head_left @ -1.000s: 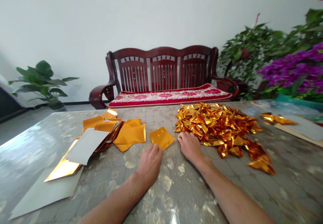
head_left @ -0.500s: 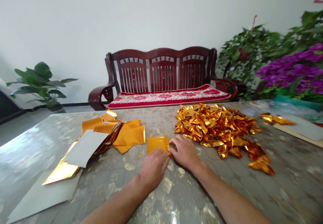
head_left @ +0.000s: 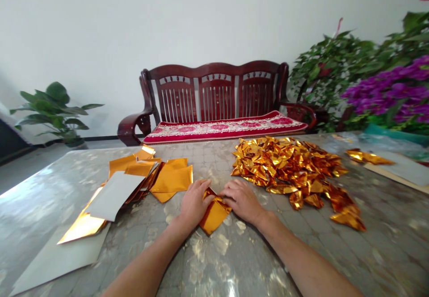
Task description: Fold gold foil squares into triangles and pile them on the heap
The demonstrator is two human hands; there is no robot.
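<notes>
Fingers of left hand [head_left: 195, 203] and right hand [head_left: 240, 201] lie open atop folded gold foil [head_left: 214, 216].

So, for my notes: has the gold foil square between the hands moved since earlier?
Yes, the gold foil square has slid away from the wooden bench.

One left hand [head_left: 194, 203], one right hand [head_left: 240, 201] and one folded foil sheet [head_left: 215, 214] are here. There are also one foil heap [head_left: 284, 165], one bench [head_left: 216, 94] and one cushion [head_left: 223, 131].
</notes>
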